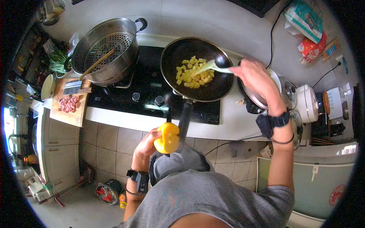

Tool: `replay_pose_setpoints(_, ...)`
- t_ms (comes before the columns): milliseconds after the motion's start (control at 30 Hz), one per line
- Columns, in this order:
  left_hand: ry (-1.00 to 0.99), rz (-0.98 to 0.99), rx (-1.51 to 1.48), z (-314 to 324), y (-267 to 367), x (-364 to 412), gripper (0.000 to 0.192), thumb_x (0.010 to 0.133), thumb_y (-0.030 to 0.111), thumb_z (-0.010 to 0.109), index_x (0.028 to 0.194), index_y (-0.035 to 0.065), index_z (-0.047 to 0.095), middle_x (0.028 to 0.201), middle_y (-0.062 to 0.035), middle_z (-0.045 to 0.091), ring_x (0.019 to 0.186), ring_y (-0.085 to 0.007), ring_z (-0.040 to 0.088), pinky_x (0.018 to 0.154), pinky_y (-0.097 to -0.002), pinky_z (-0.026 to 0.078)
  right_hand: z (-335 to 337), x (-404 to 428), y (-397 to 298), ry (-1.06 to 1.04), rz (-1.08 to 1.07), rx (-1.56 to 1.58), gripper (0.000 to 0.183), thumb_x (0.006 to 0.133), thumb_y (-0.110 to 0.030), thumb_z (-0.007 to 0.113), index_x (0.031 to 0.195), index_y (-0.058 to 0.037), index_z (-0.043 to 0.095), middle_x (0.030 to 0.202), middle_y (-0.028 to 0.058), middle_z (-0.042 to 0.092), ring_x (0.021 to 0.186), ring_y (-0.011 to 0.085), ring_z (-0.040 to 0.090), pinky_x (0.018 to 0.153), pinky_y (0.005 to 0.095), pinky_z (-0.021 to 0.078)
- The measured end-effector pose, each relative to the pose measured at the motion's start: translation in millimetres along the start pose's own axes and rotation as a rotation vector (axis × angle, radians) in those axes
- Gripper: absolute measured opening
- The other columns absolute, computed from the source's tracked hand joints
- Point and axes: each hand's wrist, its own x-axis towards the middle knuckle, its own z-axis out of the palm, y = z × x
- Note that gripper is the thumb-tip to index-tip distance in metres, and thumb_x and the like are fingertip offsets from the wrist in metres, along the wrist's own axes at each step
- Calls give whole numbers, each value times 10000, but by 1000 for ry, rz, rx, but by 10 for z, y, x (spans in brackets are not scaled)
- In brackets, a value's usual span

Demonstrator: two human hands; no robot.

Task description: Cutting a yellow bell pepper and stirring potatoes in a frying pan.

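My left hand (146, 142) grips a glossy yellow bell pepper (168, 138) in front of the counter, beside the wok's black handle (186, 116). A dark narrow object shows just above and below the pepper; what it is I cannot tell. In my right hand (253, 75), blurred by motion, is a pale green spatula (219, 68). Its head rests among the diced yellow potato pieces (186, 75) in the black wok (196, 48). The wok stands on the right side of a black glass cooktop (151, 82).
Left of the wok stands a steel steamer pot (99, 74) with chopsticks (97, 64) across its rim. A wooden cutting board (77, 119) holds a cleaver (72, 87) and cut pink meat (69, 104). A white bowl (275, 79) and a rice cooker (306, 104) stand at right.
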Motion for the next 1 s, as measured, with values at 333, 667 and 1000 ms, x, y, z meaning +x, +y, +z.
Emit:
replay_pose_setpoints(333, 10, -9, -6, -50, -13, 26, 503, 806, 356, 502, 1130, -28, 495, 976, -106, 602, 828, -168, 595, 742, -251, 473, 703, -222, -283, 98, 146, 78, 174, 805, -87, 556, 959, -93, 637, 736, 156, 499, 640, 328, 533, 569, 415, 415)
replay_pose_setpoints(667, 68, -67, 64, -51, -10, 75, 628, 717, 412, 538, 1148, -40, 468, 1041, -173, 571, 905, -264, 590, 792, -356, 487, 836, -67, -228, 84, 250, 191, 194, 832, -103, 522, 996, -86, 626, 725, 157, 525, 655, 329, 539, 593, 413, 430)
replay_pose_setpoints(1000, 41, -34, 31, -24, 18, 5, 560, 757, 375, 532, 1130, -41, 488, 1005, -144, 589, 861, -214, 595, 772, -299, 479, 500, -219, -353, -58, 302, 201, 191, 827, -91, 525, 980, -108, 639, 724, 172, 534, 673, 326, 555, 621, 419, 437)
